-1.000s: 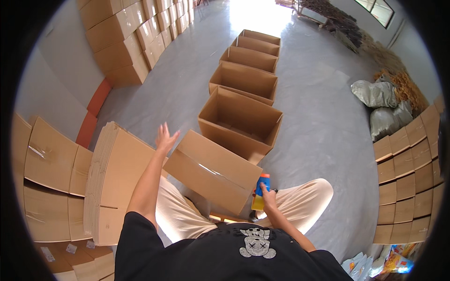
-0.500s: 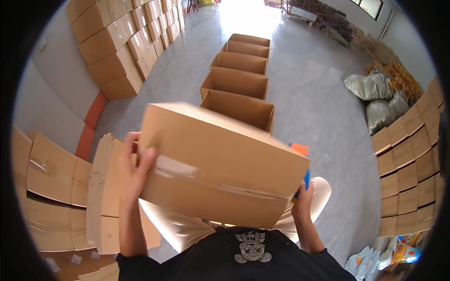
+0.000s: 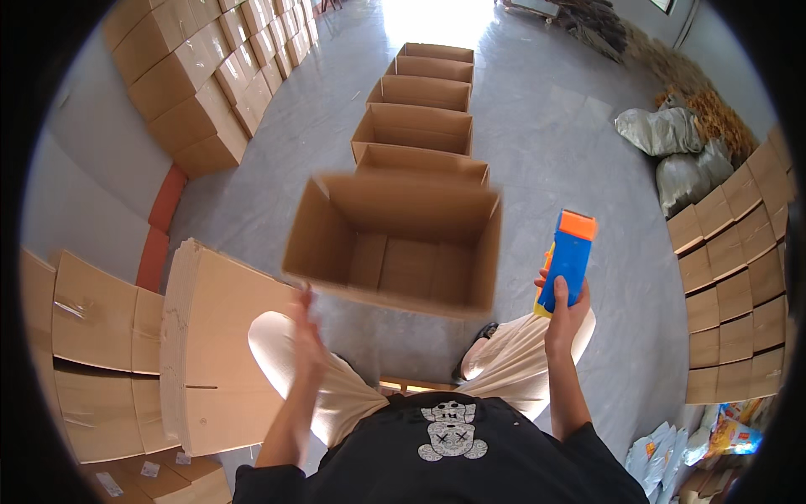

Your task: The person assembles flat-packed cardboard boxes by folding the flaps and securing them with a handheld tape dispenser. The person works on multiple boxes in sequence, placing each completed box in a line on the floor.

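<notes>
An open-topped cardboard box, blurred at its edges, stands in front of me with its hollow inside facing up. My left hand is at its near left corner, fingers stretched out and smeared by motion; it grips nothing, and I cannot tell if the fingertips touch the box. Off to the box's right, my right hand is closed around a blue tape dispenser with an orange end and a yellow part on its left side. The dispenser is held upright, apart from the box.
Several open boxes run in a row away from me. Flattened cardboard sheets lean at my left. Stacked cartons line the left wall, and more cartons stand at the right beside pale sacks and plastic packages.
The box has gone from tilted between both hands to upright, open side up, farther forward. My left hand has come off its side; my right hand has moved away rightward with the tape dispenser.
</notes>
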### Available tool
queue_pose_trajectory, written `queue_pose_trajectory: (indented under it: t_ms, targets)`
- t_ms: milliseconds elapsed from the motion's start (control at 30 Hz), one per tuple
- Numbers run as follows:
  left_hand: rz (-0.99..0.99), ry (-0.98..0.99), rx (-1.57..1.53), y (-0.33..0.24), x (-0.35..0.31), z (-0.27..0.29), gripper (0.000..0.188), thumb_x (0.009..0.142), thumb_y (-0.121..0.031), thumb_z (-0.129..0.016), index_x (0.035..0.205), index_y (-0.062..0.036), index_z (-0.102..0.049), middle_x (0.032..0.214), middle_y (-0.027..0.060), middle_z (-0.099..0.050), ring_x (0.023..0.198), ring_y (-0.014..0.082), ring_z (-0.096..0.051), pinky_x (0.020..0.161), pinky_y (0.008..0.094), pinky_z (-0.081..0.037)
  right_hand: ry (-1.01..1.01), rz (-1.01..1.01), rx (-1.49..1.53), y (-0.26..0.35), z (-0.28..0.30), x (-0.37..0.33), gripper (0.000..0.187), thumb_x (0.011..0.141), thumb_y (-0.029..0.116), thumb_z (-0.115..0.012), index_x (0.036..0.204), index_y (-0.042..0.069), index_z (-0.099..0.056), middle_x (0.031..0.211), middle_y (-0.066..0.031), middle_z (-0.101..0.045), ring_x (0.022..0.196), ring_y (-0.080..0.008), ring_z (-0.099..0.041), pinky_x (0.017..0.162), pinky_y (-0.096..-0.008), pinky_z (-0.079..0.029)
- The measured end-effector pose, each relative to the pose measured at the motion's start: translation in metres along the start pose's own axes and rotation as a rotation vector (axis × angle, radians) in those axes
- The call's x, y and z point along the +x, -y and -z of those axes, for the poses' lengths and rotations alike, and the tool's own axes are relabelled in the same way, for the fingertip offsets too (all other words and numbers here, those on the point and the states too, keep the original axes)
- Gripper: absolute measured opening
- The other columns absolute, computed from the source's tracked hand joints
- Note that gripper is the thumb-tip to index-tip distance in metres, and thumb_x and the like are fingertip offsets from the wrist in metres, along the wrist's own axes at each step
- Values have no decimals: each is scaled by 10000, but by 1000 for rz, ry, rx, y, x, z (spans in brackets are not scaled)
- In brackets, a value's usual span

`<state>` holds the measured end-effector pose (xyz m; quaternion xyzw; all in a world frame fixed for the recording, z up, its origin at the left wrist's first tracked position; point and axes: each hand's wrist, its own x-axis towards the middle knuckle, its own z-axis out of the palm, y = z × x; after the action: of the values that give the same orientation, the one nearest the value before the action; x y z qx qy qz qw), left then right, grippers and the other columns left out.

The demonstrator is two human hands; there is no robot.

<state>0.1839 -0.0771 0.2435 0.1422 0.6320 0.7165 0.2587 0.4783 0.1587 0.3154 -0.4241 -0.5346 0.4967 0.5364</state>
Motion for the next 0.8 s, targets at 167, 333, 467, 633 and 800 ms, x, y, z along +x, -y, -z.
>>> queue_pose_trajectory:
  t_ms: [167, 333, 467, 633, 800]
  targets:
    - [525, 188, -173, 113, -7, -33, 934, 840, -617, -527, 1466, -141, -25, 1520, 89, -71, 1377, 269, -150, 1030, 462, -265, 45, -98, -72, -23, 5, 12, 359, 889, 220, -603, 1123, -33, -504, 987, -147, -656, 814, -201, -658, 727, -295, -527]
    - [807, 203, -230, 124, 25, -75, 792, 783, -540, -665, 1330, -65, -344, 1372, 183, -337, 1312, 404, -280, 925, 584, -394, 84, -80, -11, -12, 21, 32, 363, 875, 228, -623, 1104, -34, -523, 945, -150, -662, 778, -196, -658, 703, -293, -532]
    - [918, 120, -405, 136, 79, -89, 430, 805, -308, -652, 1055, 4, -494, 1075, 203, -531, 1074, 418, -507, 882, 635, -439, -21, -44, -7, -6, 32, 54, 391, 871, 266, -629, 1097, -37, -527, 915, -157, -663, 739, -196, -654, 699, -291, -528]
    - [958, 95, -417, 121, 71, -147, 170, 700, -21, -444, 857, 43, -453, 1001, 287, -521, 968, 499, -535, 869, 659, -454, -179, -118, -34, -32, 36, 61, 526, 847, 422, -618, 1094, -32, -523, 942, -93, -591, 835, -146, -572, 787, -273, -459]
    - [1001, -139, -642, 124, 149, -162, 162, 667, 41, -436, 799, 132, -410, 1114, 372, -391, 1068, 605, -408, 921, 733, -349, -194, -123, 6, -40, 24, 71, 464, 849, 379, -620, 1065, -23, -533, 885, -99, -614, 765, -158, -599, 731, -278, -482]
